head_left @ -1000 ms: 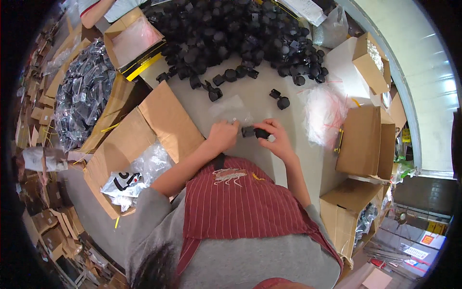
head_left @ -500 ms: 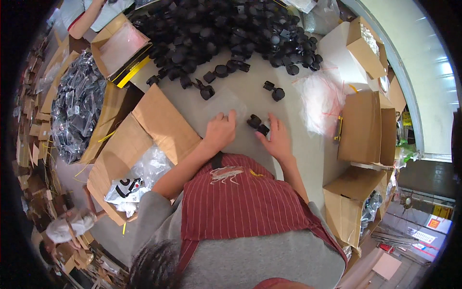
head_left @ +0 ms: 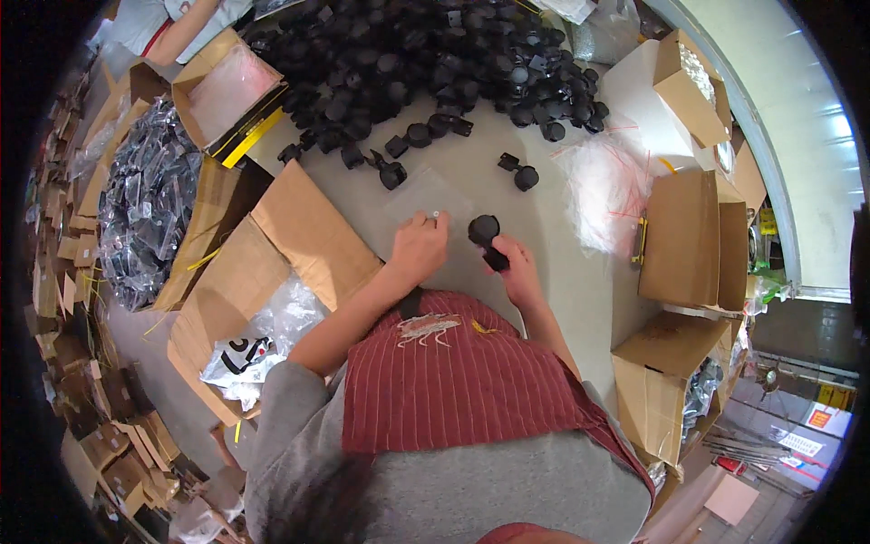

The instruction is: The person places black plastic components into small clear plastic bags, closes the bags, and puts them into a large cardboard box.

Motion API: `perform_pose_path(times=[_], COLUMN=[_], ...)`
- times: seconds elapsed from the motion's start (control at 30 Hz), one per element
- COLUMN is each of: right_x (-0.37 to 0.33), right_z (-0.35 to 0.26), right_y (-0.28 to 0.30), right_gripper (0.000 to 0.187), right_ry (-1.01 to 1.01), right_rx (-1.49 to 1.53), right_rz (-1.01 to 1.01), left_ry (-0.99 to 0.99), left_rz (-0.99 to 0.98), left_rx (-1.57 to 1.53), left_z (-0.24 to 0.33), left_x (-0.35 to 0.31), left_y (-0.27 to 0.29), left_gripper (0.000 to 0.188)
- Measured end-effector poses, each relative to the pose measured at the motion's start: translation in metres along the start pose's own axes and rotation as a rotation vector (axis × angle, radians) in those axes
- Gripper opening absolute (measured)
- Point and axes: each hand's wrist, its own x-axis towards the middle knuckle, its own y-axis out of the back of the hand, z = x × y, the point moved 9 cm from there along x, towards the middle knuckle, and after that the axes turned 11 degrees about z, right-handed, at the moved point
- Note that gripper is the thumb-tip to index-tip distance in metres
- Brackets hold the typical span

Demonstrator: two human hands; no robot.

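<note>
My left hand (head_left: 420, 245) is closed, with thumb and forefinger pinched at the near edge of a clear plastic bag (head_left: 424, 189) that lies flat on the table. To its right, my right hand (head_left: 518, 272) grips a black plastic part (head_left: 485, 229) with a round, cap-like end and a smaller block near my fingers. The part's exact kind cannot be made out. Beyond my hands lie a loose, similar black part (head_left: 524, 177) and another black part (head_left: 391, 173). A large heap of such black parts (head_left: 390, 72) covers the far side of the table.
A stack of clear bags (head_left: 594, 195) lies at the right, beside open cardboard boxes (head_left: 675, 240). On my left stand an open carton (head_left: 299, 218) with plastic bags and a box of bagged black parts (head_left: 149, 204). Another person's arm (head_left: 186, 32) reaches in at the far left.
My right hand, open beside the black part before, has closed on it and turned its round end up. My left hand has shifted slightly. The other person's arm at the far left has moved.
</note>
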Motion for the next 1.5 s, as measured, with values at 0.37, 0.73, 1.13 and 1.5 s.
perform_pose_path(times=[0.37,0.73,1.13,1.5], right_x=[0.009,-0.013,0.020,0.015], right_z=[0.010,-0.032,0.033,0.008], right_y=[-0.012,-0.047,-0.015,-0.013], right_gripper=[0.033,0.037,0.030,0.034], right_ry=[-0.042,0.850,-0.364,0.283], right_rx=[-0.432,-1.216,0.388,-0.505], right_rz=[-0.073,0.036,-0.193,0.033], left_ry=[0.141,0.069,0.045,-0.129], left_rz=[-0.165,-0.044,-0.026,-0.032], left_rx=[-0.196,-0.291,-0.314,-0.386], left_z=[0.002,0.004,0.009,0.031], left_x=[-0.004,0.018,0.019,0.039], left_y=[-0.006,0.009,0.010,0.000], left_gripper=[0.032,0.046,0.036,0.026])
